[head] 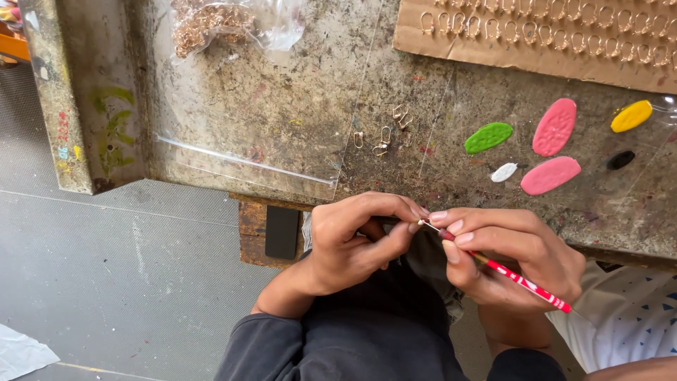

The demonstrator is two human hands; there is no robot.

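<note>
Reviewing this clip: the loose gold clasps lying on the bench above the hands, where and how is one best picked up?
Probably pinch one gold clasp across its narrow sides with fingertips, coming straight down from above. It lies flat on the bench, apart from its neighbours, so its thin loop offers no raised edge. The right hand holds a red brush; the left hand seems freer.

Glossy red-and-white painted wood on the pencil-like tool (522,281) at lower right, gripped by the right hand (511,257). Shiny gold-toned metal on the small clasps (386,132) at centre, on the rows (550,32) stuck in matt brown cardboard (458,44) at upper right, and in the heap inside a clear, crinkled plastic bag (233,25) at upper left. Soft, matt, dimpled clay-like blobs at right: pink (554,127), green (488,137), yellow (631,116), white (503,172), black (620,160). Rough, stained, worn tabletop (282,106) under a clear glossy plastic sheet (247,166). Dark matt cloth on the sleeves (268,349) at bottom.
</note>
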